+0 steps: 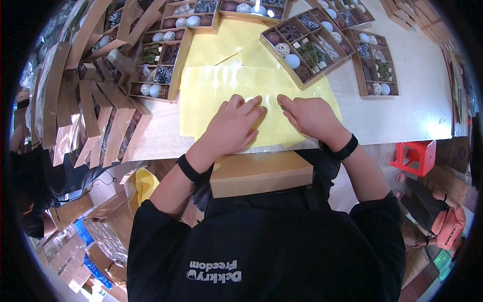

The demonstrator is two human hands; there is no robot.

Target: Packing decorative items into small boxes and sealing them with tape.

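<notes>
- Here, both hands are down on a yellow sheet [211, 100] that lies flat on the pale desk [402, 110], right at the near edge in front of the person.
- The left hand [232, 126] rests palm down with the fingers spread, pinning the sheet; it is clamped on nothing.
- The right hand [311, 117] has its fingertips drawn together at one spot on the sheet, just beside the left fingertips. It looks to be picking at something small there, but I cannot tell whether anything is caught between the fingers.
- Faint round outlines show on the sheet, so I judge it to be a backing sheet of round stickers: thin, very light, limp, glossy and likely slippery.
- It would crease or curl if lifted by a corner; better held flat with one palm while a nail lifts a round's edge.
- A closed tan box [261, 173] sits below the desk edge, against the person's body.
- Open trays of decorative balls [307, 48] stand behind the sheet, one touching its far corner.
</notes>
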